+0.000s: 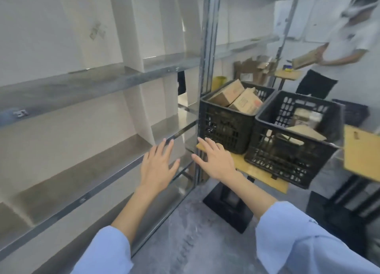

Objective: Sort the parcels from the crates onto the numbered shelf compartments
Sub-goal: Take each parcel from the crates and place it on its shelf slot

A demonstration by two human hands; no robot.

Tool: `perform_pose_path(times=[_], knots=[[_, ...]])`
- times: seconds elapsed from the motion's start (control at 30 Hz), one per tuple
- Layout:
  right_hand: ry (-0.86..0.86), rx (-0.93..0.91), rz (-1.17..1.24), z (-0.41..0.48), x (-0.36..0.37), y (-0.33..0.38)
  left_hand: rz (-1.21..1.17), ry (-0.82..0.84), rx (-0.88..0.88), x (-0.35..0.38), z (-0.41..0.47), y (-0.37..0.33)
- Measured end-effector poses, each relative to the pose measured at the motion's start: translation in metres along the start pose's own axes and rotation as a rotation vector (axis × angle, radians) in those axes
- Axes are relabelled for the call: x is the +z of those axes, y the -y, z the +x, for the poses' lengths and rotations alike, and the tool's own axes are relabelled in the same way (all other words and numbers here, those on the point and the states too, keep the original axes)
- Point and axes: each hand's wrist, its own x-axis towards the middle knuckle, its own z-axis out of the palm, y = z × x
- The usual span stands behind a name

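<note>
Two black plastic crates stand side by side on a low wooden table (255, 171). The left crate (228, 125) holds brown cardboard parcels (228, 93). The right crate (287, 150) holds flatter parcels (306, 131). A metal shelf unit (86, 82) with white dividers fills the left side, and its compartments hold nothing I can see. My left hand (157, 168) is stretched out flat in front of the shelf, fingers spread, holding nothing. My right hand (214, 159) is also flat and spread, close to the shelf's upright post and just short of the left crate.
The shelf's metal post (205, 68) stands between the compartments and the crates. Another person (339, 47) at the back right holds a cardboard parcel. A second wooden table (362, 154) is at the right edge. Flattened boxes (255, 68) lean against the back wall. The floor is grey concrete.
</note>
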Motion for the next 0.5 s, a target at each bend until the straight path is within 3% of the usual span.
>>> perform_pose_path(times=[0.5], knots=[[-0.163,0.380,-0.108,0.072,-0.088,-0.229,-0.208,-0.003,0.413,0.078,0.222,-0.209]])
